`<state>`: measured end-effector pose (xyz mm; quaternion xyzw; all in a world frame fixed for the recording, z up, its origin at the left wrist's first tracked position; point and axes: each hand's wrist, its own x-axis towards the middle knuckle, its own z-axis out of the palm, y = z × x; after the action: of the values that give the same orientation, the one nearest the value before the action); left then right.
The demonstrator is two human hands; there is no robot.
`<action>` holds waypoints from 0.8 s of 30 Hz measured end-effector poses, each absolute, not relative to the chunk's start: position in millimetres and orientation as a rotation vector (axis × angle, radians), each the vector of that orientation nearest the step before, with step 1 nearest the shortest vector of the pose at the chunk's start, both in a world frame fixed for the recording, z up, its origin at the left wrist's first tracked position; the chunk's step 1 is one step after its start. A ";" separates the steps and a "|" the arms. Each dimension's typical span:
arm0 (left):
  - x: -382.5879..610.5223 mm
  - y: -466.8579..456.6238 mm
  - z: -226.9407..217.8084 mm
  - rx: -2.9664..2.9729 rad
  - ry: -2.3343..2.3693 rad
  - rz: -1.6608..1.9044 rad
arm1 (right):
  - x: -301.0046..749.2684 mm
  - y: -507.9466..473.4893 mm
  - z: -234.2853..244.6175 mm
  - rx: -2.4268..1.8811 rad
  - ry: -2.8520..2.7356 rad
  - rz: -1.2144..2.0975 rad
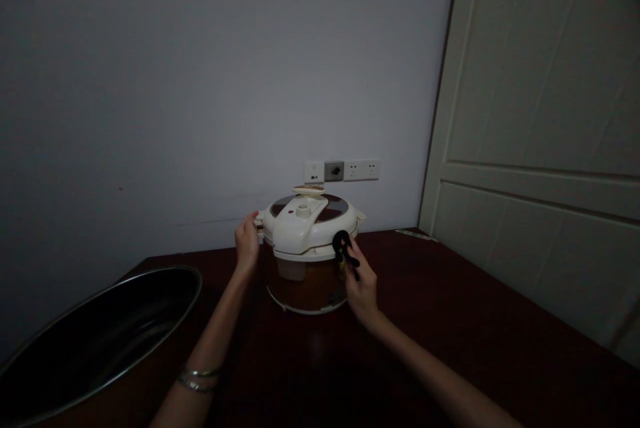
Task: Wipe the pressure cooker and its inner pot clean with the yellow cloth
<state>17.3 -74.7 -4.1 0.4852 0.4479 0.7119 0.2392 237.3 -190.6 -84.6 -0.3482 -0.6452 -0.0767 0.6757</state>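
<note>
An electric pressure cooker [305,281] with a white lid and a brown body stands on the dark red table, a valve knob and a lid handle on its top. My left hand [247,241] is closed at the cooker's left side handle, its fingertips partly hidden behind it. At the cooker's right front, my right hand [362,285] grips a bundled black power cord [342,241], whose loop sticks up above the fingers. Whether the right hand also touches the cooker body I cannot tell.
A large dark inner pot [115,341] with a metal rim fills the lower left. Wall sockets [362,170] and a grey switch plate [334,171] sit behind the cooker. A pale panelled door [540,115] borders the table's right side. A thin strip [415,235] lies near the back edge.
</note>
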 end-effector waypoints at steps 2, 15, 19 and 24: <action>17.2 -73.5 -5.7 1.350 1.211 1.961 | 243.8 -193.8 -68.6 -0.713 -1.632 -0.313; 16.8 -78.4 -7.1 1.423 1.226 1.972 | 275.4 -201.5 -11.2 -0.739 -2.112 -0.703; 18.8 -78.7 -8.0 1.425 1.235 1.986 | 277.0 -200.0 -8.3 -0.771 -2.129 -0.719; 17.6 -79.8 -8.0 1.430 1.231 1.956 | 240.9 -194.7 -3.8 -0.688 -2.172 -0.824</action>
<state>17.6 -79.8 -8.0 0.5146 0.4427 0.7035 0.2105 240.9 -194.7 -3.8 -0.2657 -0.8392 -0.3185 0.3518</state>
